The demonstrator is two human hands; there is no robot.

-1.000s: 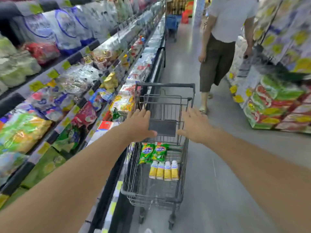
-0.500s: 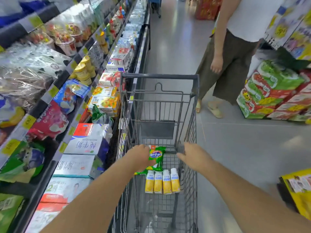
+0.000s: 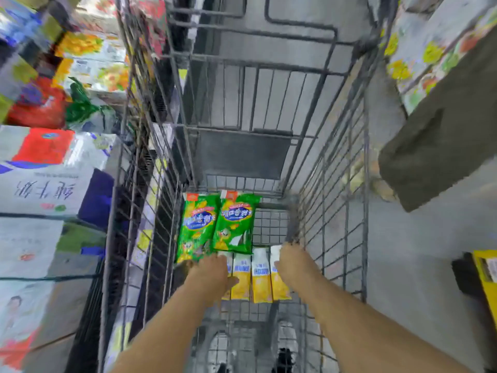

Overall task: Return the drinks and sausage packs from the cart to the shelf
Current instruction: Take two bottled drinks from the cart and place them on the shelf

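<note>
Wire cart (image 3: 336, 184) – 2 glossy sausage packs (image 3: 217, 224), 4 slim drinks (image 3: 261, 275); both hands' fingers blurred, grip unclear

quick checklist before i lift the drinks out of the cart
1. Drinks in reach: four yellow drink bottles lie side by side on the cart floor. ok
2. Left hand at the leftmost bottle: on it. ok
3. Right hand at the rightmost bottle: on it. ok
4. Grip closed on the bottles: blurred. cannot tell
5. Sausage packs clear of the bottles: their lower edges touch or overlap the bottle tops. not ok
6. Free shelf space: blurred. cannot tell
</note>
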